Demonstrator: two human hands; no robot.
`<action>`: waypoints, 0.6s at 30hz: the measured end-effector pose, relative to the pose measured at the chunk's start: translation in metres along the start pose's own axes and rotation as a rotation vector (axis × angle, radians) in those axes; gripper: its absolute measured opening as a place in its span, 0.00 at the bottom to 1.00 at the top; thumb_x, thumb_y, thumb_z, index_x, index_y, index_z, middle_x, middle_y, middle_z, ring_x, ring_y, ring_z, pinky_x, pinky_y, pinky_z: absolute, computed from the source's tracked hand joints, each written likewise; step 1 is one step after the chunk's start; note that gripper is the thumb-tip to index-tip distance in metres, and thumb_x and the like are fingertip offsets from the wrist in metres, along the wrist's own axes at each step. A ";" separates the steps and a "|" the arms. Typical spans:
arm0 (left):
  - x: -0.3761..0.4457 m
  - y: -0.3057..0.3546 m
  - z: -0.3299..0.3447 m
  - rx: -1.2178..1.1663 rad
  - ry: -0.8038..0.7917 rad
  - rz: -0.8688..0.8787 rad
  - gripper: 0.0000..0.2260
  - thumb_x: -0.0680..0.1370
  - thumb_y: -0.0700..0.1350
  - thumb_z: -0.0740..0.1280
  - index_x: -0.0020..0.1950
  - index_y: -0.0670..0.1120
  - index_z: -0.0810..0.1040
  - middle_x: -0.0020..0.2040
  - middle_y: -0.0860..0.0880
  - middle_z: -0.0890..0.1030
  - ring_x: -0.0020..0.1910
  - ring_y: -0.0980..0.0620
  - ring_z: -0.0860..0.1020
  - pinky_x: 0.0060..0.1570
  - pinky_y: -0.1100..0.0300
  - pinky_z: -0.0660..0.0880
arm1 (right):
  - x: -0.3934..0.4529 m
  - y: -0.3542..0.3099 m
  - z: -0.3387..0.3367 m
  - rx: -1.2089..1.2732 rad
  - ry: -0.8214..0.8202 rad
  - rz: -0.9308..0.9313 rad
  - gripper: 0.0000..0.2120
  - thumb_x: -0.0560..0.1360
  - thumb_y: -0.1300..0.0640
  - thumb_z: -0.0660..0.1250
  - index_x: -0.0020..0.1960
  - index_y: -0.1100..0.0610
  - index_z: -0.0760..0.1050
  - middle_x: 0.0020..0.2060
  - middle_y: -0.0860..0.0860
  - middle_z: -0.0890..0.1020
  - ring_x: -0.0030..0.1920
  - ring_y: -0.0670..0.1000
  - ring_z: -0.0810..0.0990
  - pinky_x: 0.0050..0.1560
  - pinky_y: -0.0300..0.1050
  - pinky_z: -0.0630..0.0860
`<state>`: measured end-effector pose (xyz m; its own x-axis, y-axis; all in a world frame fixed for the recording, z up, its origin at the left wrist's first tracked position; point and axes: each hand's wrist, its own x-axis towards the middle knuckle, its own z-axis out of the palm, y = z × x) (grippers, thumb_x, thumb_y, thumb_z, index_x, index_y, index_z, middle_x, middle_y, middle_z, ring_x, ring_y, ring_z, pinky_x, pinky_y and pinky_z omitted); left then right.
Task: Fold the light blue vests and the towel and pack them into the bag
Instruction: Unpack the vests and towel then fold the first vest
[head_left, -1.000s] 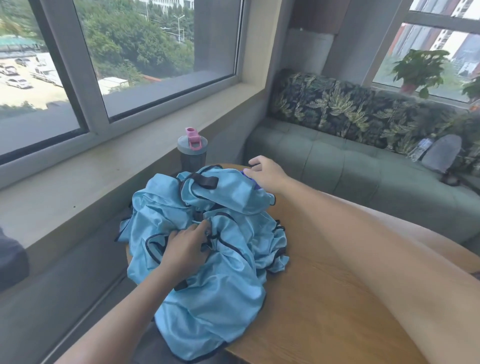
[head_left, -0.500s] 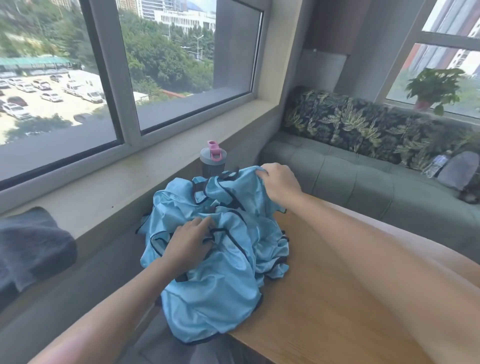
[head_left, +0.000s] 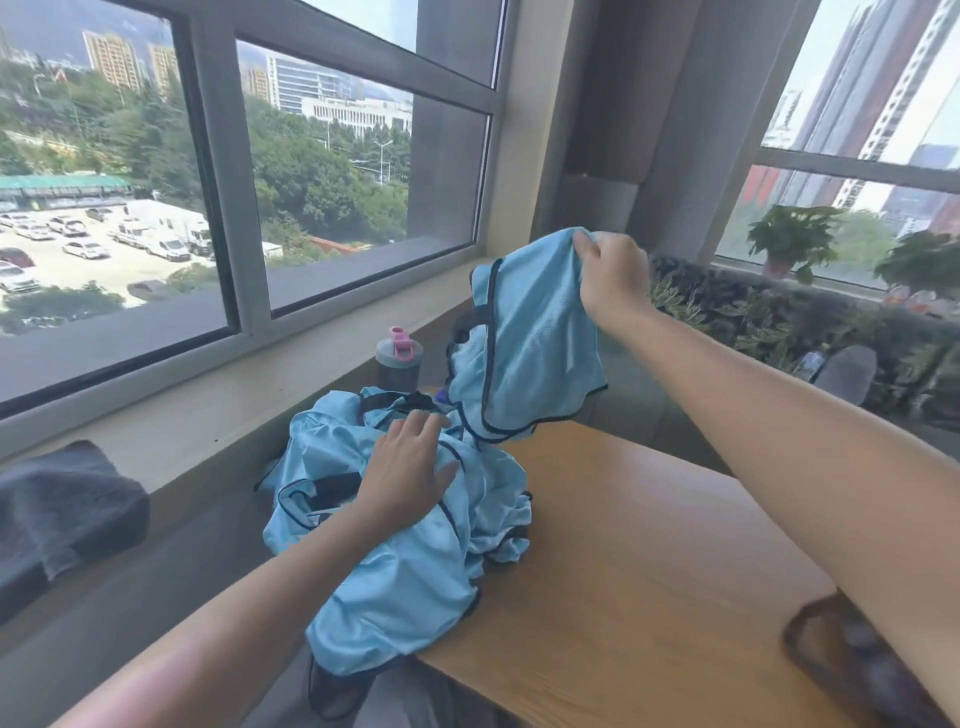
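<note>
Left hand: flat, fingers straight and spread, pressing down on the heaped vests; holding nothing.
Right hand: raised above the far end of the table, fingers and thumb pinched on the top edge of the lifted vest.
Towel: dark grey, bunched on the window ledge at far left, well apart from both hands.
Heaped vests: light blue with dark trim, crumpled on the left edge of the wooden table, part hanging over the near-left side.
Bottle: grey with a pink cap, upright just beyond the heap, by the ledge.
Lifted vest: light blue, hanging from the pinch, lower hem near the tabletop, lower left corner meeting the heap.
Bag: dark item with a strap at the near-right table edge, blurred, partly behind the right forearm.
Sofa: leaf-print back, far right, beyond the table.
Potted plant: on the far-right sill.
</note>
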<state>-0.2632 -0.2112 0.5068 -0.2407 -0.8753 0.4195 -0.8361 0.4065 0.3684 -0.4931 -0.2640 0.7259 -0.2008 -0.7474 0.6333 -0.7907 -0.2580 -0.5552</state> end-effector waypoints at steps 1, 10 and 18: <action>0.002 0.009 0.002 -0.012 0.000 0.007 0.22 0.80 0.53 0.67 0.72 0.49 0.69 0.67 0.49 0.72 0.65 0.44 0.71 0.64 0.49 0.69 | 0.002 0.002 -0.014 -0.005 0.035 0.001 0.23 0.85 0.52 0.56 0.33 0.55 0.57 0.27 0.49 0.65 0.29 0.48 0.61 0.35 0.52 0.58; -0.002 0.105 0.050 -0.059 -0.078 0.117 0.20 0.78 0.48 0.68 0.68 0.46 0.72 0.59 0.47 0.75 0.57 0.42 0.73 0.56 0.48 0.71 | -0.037 0.085 -0.122 0.020 0.051 0.172 0.25 0.83 0.44 0.56 0.35 0.57 0.77 0.26 0.45 0.80 0.29 0.49 0.78 0.37 0.44 0.73; -0.044 0.153 0.132 -0.078 -0.277 0.158 0.21 0.81 0.50 0.66 0.72 0.48 0.68 0.65 0.49 0.73 0.65 0.44 0.71 0.62 0.53 0.69 | -0.136 0.219 -0.142 0.002 -0.135 0.439 0.18 0.83 0.51 0.60 0.38 0.55 0.80 0.32 0.50 0.85 0.33 0.52 0.83 0.38 0.47 0.78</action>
<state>-0.4454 -0.1454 0.4352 -0.4982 -0.8336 0.2386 -0.7403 0.5522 0.3835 -0.7213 -0.1318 0.5953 -0.4388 -0.8595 0.2620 -0.6470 0.0999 -0.7559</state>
